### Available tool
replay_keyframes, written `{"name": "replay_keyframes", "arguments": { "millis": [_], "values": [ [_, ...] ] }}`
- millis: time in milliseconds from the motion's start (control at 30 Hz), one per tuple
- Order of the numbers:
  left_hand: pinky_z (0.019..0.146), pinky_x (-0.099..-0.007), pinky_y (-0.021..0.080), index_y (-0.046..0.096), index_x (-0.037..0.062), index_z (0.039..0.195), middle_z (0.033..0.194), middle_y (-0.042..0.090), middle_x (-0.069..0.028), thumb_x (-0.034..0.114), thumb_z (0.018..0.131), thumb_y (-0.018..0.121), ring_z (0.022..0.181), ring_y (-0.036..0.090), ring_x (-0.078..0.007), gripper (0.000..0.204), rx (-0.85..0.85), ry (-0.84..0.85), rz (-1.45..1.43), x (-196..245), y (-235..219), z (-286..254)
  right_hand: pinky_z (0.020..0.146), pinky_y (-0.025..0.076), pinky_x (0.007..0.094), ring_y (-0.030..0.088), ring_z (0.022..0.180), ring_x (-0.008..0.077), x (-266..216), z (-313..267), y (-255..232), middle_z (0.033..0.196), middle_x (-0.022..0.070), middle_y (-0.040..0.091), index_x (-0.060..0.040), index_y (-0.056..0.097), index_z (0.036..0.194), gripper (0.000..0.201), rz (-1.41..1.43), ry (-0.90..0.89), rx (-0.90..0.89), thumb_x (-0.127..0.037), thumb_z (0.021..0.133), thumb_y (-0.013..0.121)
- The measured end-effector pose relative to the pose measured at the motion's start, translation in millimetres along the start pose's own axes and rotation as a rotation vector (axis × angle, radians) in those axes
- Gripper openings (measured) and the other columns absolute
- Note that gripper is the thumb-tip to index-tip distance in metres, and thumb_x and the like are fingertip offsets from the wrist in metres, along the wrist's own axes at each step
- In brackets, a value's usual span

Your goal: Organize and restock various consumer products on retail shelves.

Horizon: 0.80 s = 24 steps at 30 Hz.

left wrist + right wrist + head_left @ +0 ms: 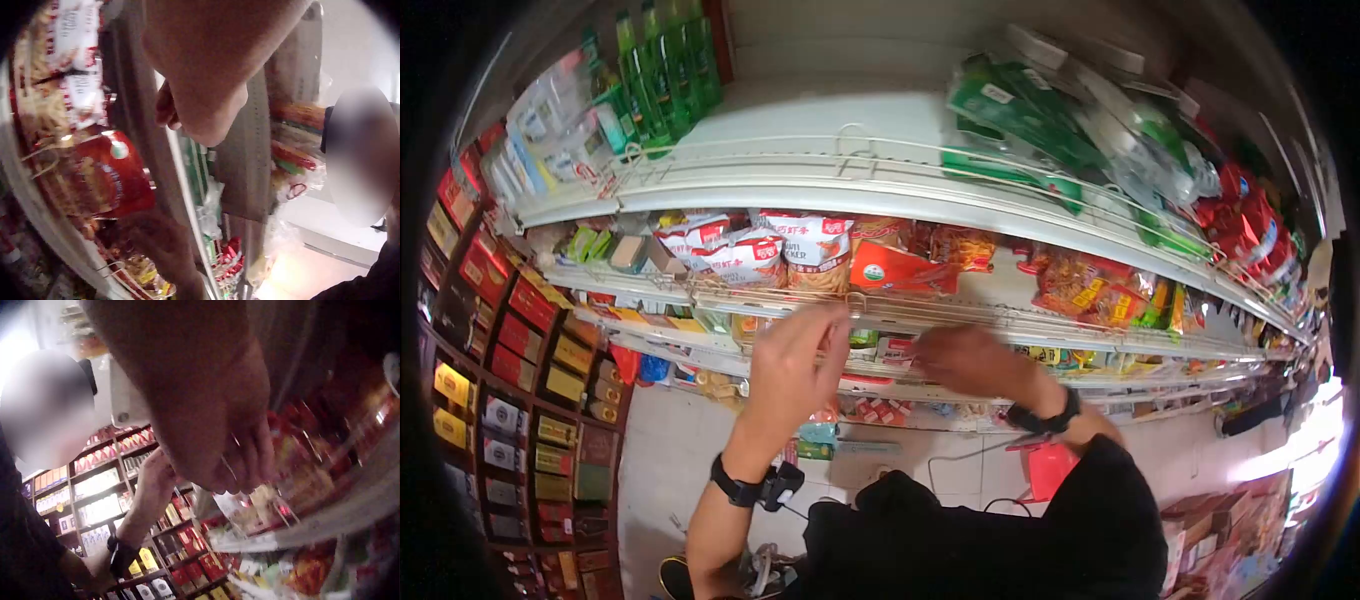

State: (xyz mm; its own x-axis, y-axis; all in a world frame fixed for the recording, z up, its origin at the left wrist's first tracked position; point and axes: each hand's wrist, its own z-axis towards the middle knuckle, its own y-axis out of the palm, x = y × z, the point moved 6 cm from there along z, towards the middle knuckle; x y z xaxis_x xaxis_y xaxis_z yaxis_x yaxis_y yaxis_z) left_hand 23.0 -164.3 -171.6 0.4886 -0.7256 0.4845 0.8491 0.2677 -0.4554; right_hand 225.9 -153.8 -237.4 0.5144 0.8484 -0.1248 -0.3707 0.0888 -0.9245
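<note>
My left hand point(795, 360) hovers in front of the shelf's edge, its fingers bent loosely with nothing visible in them. To its right, my right hand point(970, 358) is blurred; in the right wrist view its fingers point(250, 456) hang slightly bent and hold nothing that shows. Behind the hands, the middle shelf carries white-and-red cracker bags point(745, 258) on the left. Beside them lies an orange-red snack bag point(900, 272), tilted against its neighbours. Farther right are more red and yellow snack bags point(1080, 288).
A wire rail point(860, 150) runs along the upper shelf, which holds green bottles point(655, 75) and green packages point(1020, 100). Racks of boxes point(510, 330) stand at the left. A red stool point(1048, 470) and cartons point(1220, 530) are on the floor at the right.
</note>
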Motion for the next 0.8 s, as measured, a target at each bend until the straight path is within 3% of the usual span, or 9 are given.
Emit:
{"name": "replay_keyframes", "arguments": {
  "millis": [67, 167, 267, 333, 433, 533, 600, 733, 800],
  "values": [
    [0.067, -0.0384, 0.049, 0.064, -0.0018, 0.095, 0.077, 0.064, -0.0140, 0.001, 0.082, 0.064, 0.061, 0.061, -0.0244, 0.013, 0.038, 0.119, 0.084, 35, -14, 43, 0.075, 0.054, 0.0396, 0.066, 0.086, 0.0302, -9, 5, -79, 0.095, 0.0115, 0.068, -0.0021, 0.067, 0.093, 0.015, -0.103, -0.211, 0.173, -0.009, 0.079, 0.067],
    [0.066, -0.0357, 0.048, 0.063, 0.0014, 0.099, 0.080, 0.065, -0.0127, 0.005, 0.086, 0.061, 0.067, 0.063, -0.0244, 0.014, 0.071, 0.174, 0.131, 56, -21, 104, 0.071, 0.052, 0.0365, 0.064, 0.080, 0.0301, 1, 14, -178, 0.090, 0.0131, 0.066, -0.0005, 0.065, 0.091, 0.011, -0.124, 0.227, 0.362, -0.007, 0.083, 0.064],
    [0.070, -0.0359, 0.050, 0.062, 0.0023, 0.105, 0.089, 0.068, -0.0132, 0.012, 0.089, 0.058, 0.080, 0.067, -0.0238, 0.019, 0.013, 0.180, 0.113, 55, -13, 160, 0.066, 0.050, 0.0341, 0.063, 0.073, 0.0267, 17, 21, -248, 0.084, 0.0117, 0.065, -0.0017, 0.064, 0.097, 0.014, -0.378, 0.208, 0.498, -0.013, 0.088, 0.062],
    [0.073, -0.0360, 0.051, 0.062, 0.0024, 0.107, 0.091, 0.069, -0.0141, 0.016, 0.090, 0.058, 0.083, 0.067, -0.0245, 0.022, 0.007, 0.186, 0.095, 50, 0, 189, 0.069, 0.050, 0.0427, 0.063, 0.078, 0.0364, 39, 29, -283, 0.085, 0.0173, 0.064, -0.0046, 0.063, 0.091, 0.014, -0.473, 0.222, 0.482, -0.017, 0.088, 0.058],
    [0.078, -0.0363, 0.051, 0.061, 0.0029, 0.110, 0.094, 0.069, -0.0153, 0.022, 0.090, 0.059, 0.088, 0.068, -0.0267, 0.027, -0.017, 0.188, 0.098, 33, 27, 219, 0.072, 0.052, 0.0433, 0.063, 0.082, 0.0389, 91, 45, -324, 0.089, 0.0181, 0.065, -0.0049, 0.064, 0.096, 0.017, -0.566, 0.306, 0.505, -0.019, 0.089, 0.058],
    [0.081, -0.0376, 0.051, 0.061, 0.0043, 0.113, 0.099, 0.069, -0.0154, 0.026, 0.091, 0.059, 0.093, 0.067, -0.0297, 0.030, -0.067, 0.135, 0.151, 20, 49, 227, 0.075, 0.054, 0.0431, 0.064, 0.088, 0.0400, 107, 71, -338, 0.096, 0.0186, 0.066, -0.0060, 0.063, 0.107, 0.023, -0.899, 0.235, 0.353, -0.018, 0.087, 0.062],
    [0.082, -0.0386, 0.051, 0.060, 0.0053, 0.114, 0.102, 0.069, -0.0151, 0.027, 0.092, 0.059, 0.095, 0.067, -0.0310, 0.031, -0.104, 0.084, 0.179, 19, 55, 229, 0.099, 0.043, 0.0446, 0.053, 0.118, 0.0359, 64, 97, -320, 0.128, 0.0226, 0.055, -0.0032, 0.051, 0.132, 0.062, -0.753, 0.319, -0.079, -0.024, 0.077, 0.069],
    [0.083, -0.0445, 0.050, 0.059, 0.0086, 0.119, 0.104, 0.070, -0.0144, 0.030, 0.088, 0.059, 0.098, 0.066, -0.0339, 0.038, -0.170, 0.102, 0.256, 25, 59, 220, 0.078, 0.055, 0.0446, 0.065, 0.092, 0.0402, 93, 111, -306, 0.104, 0.0186, 0.066, -0.0074, 0.061, 0.116, 0.034, -0.813, 0.414, 0.281, -0.013, 0.082, 0.065],
    [0.083, -0.0447, 0.050, 0.059, 0.0108, 0.121, 0.106, 0.070, -0.0132, 0.031, 0.087, 0.060, 0.099, 0.066, -0.0335, 0.039, -0.217, 0.137, 0.313, 28, 59, 217, 0.080, 0.055, 0.0459, 0.065, 0.096, 0.0395, 113, 112, -294, 0.106, 0.0180, 0.066, -0.0086, 0.058, 0.121, 0.044, -0.820, 0.541, -0.203, -0.008, 0.078, 0.067]
  ]
}}
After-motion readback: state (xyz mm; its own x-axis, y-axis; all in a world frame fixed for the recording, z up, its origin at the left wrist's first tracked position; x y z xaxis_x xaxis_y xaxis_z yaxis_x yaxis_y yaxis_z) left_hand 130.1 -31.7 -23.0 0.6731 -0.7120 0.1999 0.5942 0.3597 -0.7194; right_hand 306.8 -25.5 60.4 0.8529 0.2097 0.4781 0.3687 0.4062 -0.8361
